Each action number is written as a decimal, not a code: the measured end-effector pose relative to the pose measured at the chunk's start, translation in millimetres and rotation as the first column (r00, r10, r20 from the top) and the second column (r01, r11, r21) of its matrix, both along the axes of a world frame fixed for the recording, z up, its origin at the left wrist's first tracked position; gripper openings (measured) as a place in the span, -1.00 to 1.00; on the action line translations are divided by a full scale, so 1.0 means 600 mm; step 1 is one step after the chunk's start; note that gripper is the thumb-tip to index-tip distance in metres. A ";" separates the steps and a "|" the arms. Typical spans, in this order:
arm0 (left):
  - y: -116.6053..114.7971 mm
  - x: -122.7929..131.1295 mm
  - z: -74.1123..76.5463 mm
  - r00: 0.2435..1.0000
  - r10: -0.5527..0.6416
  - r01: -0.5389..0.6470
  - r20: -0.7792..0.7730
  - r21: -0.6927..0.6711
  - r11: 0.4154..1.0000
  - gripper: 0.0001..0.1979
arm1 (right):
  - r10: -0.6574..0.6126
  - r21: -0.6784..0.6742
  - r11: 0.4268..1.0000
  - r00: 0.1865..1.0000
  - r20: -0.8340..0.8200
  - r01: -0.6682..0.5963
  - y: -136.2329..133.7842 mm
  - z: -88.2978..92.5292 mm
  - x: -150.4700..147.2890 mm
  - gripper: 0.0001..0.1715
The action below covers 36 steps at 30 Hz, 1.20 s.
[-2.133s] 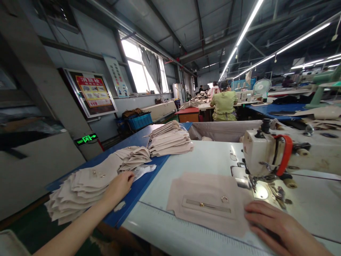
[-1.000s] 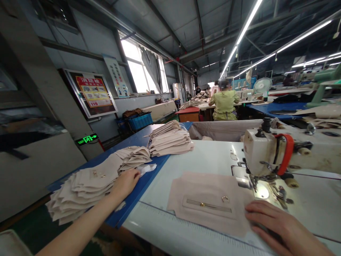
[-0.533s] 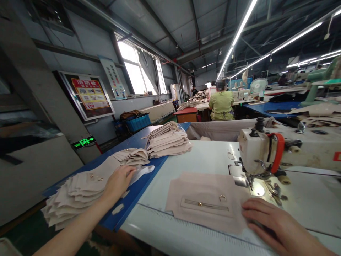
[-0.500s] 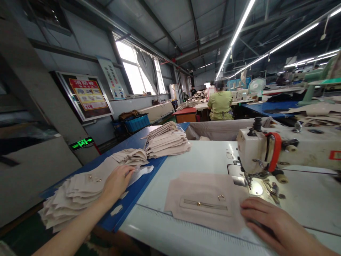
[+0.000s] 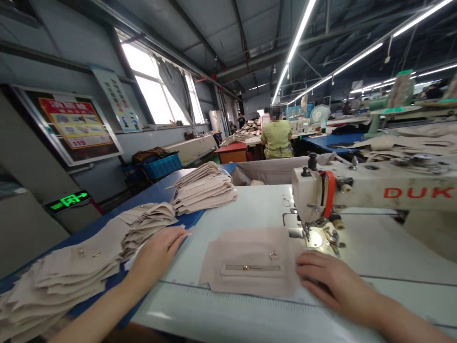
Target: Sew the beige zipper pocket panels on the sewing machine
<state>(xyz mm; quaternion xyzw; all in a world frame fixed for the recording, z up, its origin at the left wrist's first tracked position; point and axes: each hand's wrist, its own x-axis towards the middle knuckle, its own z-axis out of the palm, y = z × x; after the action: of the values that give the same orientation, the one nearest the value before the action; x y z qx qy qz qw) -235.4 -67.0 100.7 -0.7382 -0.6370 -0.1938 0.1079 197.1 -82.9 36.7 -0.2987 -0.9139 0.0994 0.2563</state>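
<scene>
A beige fabric panel (image 5: 217,247) lies flat on the pale machine table, with a zipper (image 5: 264,268) set in a stitched rectangular frame and a small gold slider on it. Above the zipper rests a gold half-ring (image 5: 273,256). My right hand (image 5: 332,281) lies flat with fingers stretched at the panel's right edge, close by the sewing machine (image 5: 310,195). My left hand (image 5: 162,247) is closed in a pinch over the table's left edge. A tiny pale bit shows at its fingertips, too small to name.
Stacks of beige cut pieces (image 5: 67,267) lie on the blue table at left, with small gold metal parts on top. Another stack (image 5: 203,190) stands farther back. Behind the table hangs a fabric-lined bin (image 5: 271,170). A person in a green top (image 5: 277,138) sits beyond.
My left hand has moved from the whitish crumpled piece by the stacks toward the panel, fingers pinched. My right hand stays at the panel's edge. The view has turned right.
</scene>
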 end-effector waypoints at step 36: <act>0.071 0.379 -0.107 0.570 -0.780 0.773 -0.259 -0.154 0.616 -0.75 | -0.102 0.093 0.991 0.995 0.015 0.100 0.013 -0.006 0.014 -0.75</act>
<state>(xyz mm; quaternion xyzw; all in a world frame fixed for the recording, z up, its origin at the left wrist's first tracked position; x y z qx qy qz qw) -7.8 -24.2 36.3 -0.9638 -0.2269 -0.0991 0.0989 205.6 -75.2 33.2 -0.3333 -0.9038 0.0412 0.2653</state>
